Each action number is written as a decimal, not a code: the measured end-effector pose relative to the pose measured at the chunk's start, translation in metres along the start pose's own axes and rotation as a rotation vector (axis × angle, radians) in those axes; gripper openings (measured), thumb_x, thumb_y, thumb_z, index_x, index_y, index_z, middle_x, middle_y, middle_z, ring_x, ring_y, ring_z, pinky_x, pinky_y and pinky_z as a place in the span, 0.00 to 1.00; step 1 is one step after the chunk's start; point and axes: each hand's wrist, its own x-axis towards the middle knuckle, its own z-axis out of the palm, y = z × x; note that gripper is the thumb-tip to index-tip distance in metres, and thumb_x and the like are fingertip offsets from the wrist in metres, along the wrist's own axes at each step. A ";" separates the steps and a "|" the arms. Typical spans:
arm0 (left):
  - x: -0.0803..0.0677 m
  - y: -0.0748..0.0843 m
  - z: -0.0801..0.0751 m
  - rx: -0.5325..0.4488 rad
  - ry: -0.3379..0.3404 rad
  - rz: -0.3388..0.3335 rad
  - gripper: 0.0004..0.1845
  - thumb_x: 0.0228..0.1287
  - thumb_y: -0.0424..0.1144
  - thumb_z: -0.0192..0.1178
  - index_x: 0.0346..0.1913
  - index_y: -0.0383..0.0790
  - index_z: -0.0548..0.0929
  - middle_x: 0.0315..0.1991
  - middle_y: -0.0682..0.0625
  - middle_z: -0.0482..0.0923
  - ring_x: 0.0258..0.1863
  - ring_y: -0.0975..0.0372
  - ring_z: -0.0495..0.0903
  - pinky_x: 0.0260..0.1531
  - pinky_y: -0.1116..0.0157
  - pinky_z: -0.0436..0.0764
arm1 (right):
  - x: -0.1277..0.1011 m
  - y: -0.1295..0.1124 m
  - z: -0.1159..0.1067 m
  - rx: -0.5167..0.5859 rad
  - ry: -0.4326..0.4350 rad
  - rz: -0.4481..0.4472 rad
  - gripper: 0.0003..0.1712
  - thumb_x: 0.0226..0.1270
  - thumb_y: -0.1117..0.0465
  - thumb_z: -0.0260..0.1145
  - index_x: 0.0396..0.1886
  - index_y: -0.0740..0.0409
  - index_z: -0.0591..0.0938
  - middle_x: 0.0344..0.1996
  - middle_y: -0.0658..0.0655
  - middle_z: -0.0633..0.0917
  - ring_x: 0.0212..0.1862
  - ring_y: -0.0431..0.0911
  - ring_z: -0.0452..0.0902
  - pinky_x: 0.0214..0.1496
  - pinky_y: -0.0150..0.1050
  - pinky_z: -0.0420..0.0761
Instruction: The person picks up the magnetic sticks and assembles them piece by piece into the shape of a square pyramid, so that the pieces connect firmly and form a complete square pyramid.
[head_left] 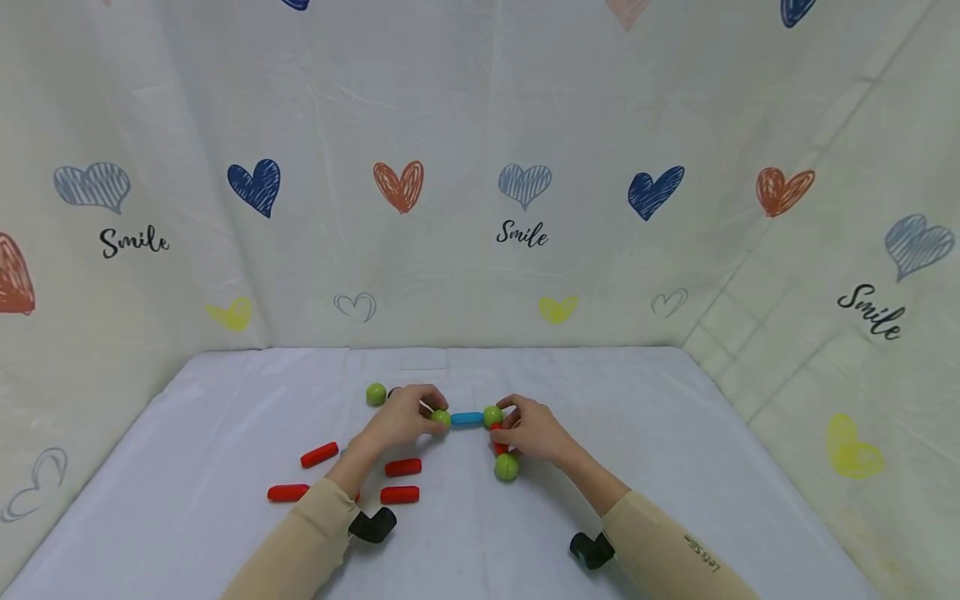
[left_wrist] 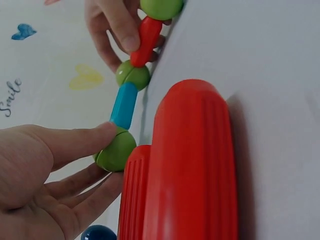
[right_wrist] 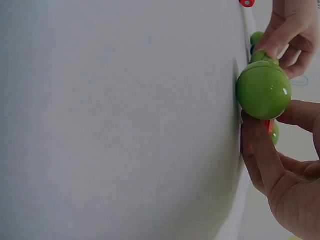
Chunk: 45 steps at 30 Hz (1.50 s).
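My left hand (head_left: 403,419) pinches a green ball (head_left: 441,418) between thumb and fingers. A short blue rod (head_left: 467,419) runs right from that ball to a second green ball (head_left: 492,416) at the corner. From the corner a red rod (left_wrist: 147,41) leads toward me and ends in a third green ball (head_left: 507,467). My right hand (head_left: 538,430) holds the red rod, thumb on one side and fingers on the other, and partly covers it in the head view. Together the pieces form an L close over the white cloth.
Several loose red rods (head_left: 402,467) lie left of centre, some partly behind my left forearm. Another green ball (head_left: 376,394) sits beyond my left hand, beside a dark ball (left_wrist: 99,233) mostly hidden by it. A heart-printed curtain (head_left: 450,258) hangs behind the table.
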 end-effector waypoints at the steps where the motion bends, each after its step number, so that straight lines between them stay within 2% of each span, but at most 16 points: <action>1: 0.000 0.000 0.000 0.001 -0.001 -0.002 0.14 0.60 0.31 0.74 0.49 0.38 0.85 0.41 0.53 0.83 0.42 0.58 0.81 0.47 0.58 0.84 | 0.000 0.000 0.000 -0.001 0.000 0.003 0.27 0.65 0.62 0.74 0.61 0.63 0.77 0.35 0.55 0.82 0.31 0.45 0.80 0.34 0.39 0.86; 13: 0.002 -0.003 0.002 0.019 -0.006 0.006 0.13 0.61 0.31 0.74 0.48 0.40 0.85 0.40 0.53 0.83 0.41 0.58 0.81 0.47 0.58 0.83 | 0.001 0.001 0.001 -0.011 -0.004 0.004 0.26 0.66 0.60 0.74 0.60 0.62 0.77 0.34 0.54 0.82 0.30 0.45 0.80 0.35 0.39 0.85; 20: 0.004 -0.006 0.003 0.016 -0.015 0.010 0.13 0.61 0.31 0.74 0.47 0.41 0.85 0.39 0.54 0.83 0.42 0.58 0.80 0.46 0.59 0.83 | 0.001 -0.002 0.000 -0.068 0.008 -0.010 0.23 0.70 0.56 0.71 0.59 0.62 0.77 0.34 0.54 0.82 0.27 0.45 0.81 0.36 0.40 0.83; 22: 0.004 -0.006 0.003 0.015 -0.018 0.011 0.13 0.61 0.31 0.74 0.47 0.42 0.85 0.40 0.54 0.83 0.42 0.58 0.80 0.47 0.59 0.83 | 0.002 -0.004 0.000 -0.092 0.017 -0.017 0.22 0.71 0.56 0.70 0.58 0.62 0.78 0.36 0.55 0.82 0.29 0.45 0.81 0.38 0.41 0.83; 26: 0.002 -0.006 0.003 0.012 -0.021 0.010 0.13 0.61 0.32 0.74 0.47 0.42 0.85 0.40 0.54 0.83 0.42 0.58 0.80 0.47 0.59 0.83 | 0.004 -0.008 0.000 -0.126 0.051 -0.053 0.22 0.72 0.56 0.69 0.59 0.63 0.79 0.44 0.56 0.83 0.41 0.48 0.81 0.47 0.46 0.83; 30: 0.000 -0.005 0.002 -0.005 -0.020 0.002 0.14 0.62 0.32 0.73 0.49 0.41 0.85 0.41 0.54 0.83 0.44 0.58 0.81 0.47 0.58 0.84 | 0.007 -0.012 0.002 -0.114 0.077 -0.104 0.19 0.72 0.59 0.68 0.58 0.64 0.81 0.50 0.56 0.83 0.52 0.52 0.79 0.54 0.49 0.82; 36: -0.004 -0.003 -0.002 -0.015 0.003 -0.009 0.15 0.61 0.32 0.74 0.50 0.40 0.85 0.44 0.53 0.84 0.46 0.57 0.82 0.49 0.56 0.84 | 0.009 -0.013 0.006 -0.106 0.096 -0.145 0.13 0.71 0.65 0.67 0.52 0.64 0.85 0.49 0.56 0.85 0.52 0.54 0.80 0.54 0.48 0.82; 42: -0.011 0.000 -0.008 0.026 0.036 -0.051 0.16 0.59 0.33 0.75 0.49 0.43 0.85 0.44 0.52 0.83 0.44 0.57 0.81 0.45 0.58 0.84 | 0.012 -0.013 0.008 -0.115 0.104 -0.141 0.12 0.70 0.67 0.68 0.51 0.64 0.86 0.46 0.56 0.86 0.50 0.54 0.82 0.52 0.47 0.84; 45: -0.015 0.000 -0.010 0.043 0.036 -0.049 0.16 0.59 0.32 0.75 0.50 0.43 0.85 0.45 0.49 0.83 0.43 0.57 0.81 0.44 0.59 0.85 | 0.012 -0.012 0.007 -0.123 0.106 -0.133 0.12 0.70 0.66 0.69 0.51 0.64 0.86 0.45 0.55 0.86 0.50 0.53 0.82 0.52 0.46 0.84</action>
